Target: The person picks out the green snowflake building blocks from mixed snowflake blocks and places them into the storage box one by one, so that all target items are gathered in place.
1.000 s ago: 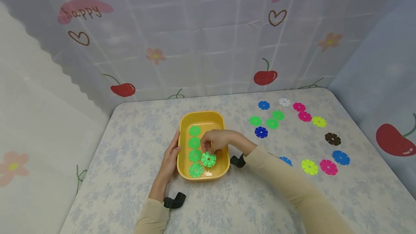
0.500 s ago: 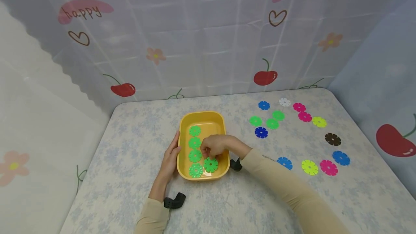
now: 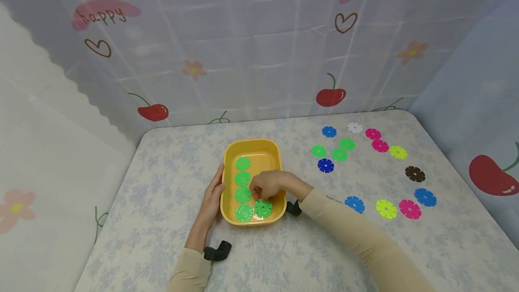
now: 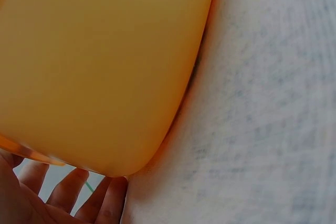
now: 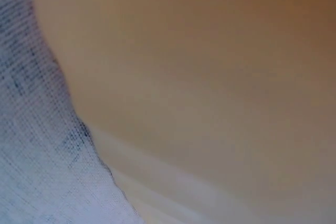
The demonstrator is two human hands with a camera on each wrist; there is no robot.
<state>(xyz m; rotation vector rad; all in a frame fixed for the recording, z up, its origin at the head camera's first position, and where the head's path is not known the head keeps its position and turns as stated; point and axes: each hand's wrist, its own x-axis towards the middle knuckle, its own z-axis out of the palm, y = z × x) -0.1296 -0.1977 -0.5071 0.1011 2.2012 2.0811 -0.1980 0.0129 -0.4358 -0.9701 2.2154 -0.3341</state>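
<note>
A yellow plastic tray (image 3: 267, 146) sits on the table, with a column of green notched plastic discs (image 3: 243, 178) along its left side. My left hand (image 3: 211, 199) rests against the tray's left wall, fingers extended; in the left wrist view its fingers (image 4: 65, 190) touch the outside of the tray. Inside the tray, my right hand (image 3: 269, 184) has curled fingers at the upper edge of another green notched disc (image 3: 263, 209), pinching it beside the lowest disc of the column. The fingertips are partly hidden. The right wrist view is filled by a blurred tan surface.
Right of the tray lie several loose notched discs: green (image 3: 339, 154), dark blue (image 3: 325, 165), pink (image 3: 410, 209), yellow (image 3: 386, 209), brown (image 3: 415, 174), white (image 3: 355, 127) and lighter blue (image 3: 425, 197). A patterned curtain (image 3: 259, 57) stands behind the table.
My right hand has lowered the green disc into the tray and shifted it slightly toward the near wall, beside the column. The left hand has stayed on the tray.
</note>
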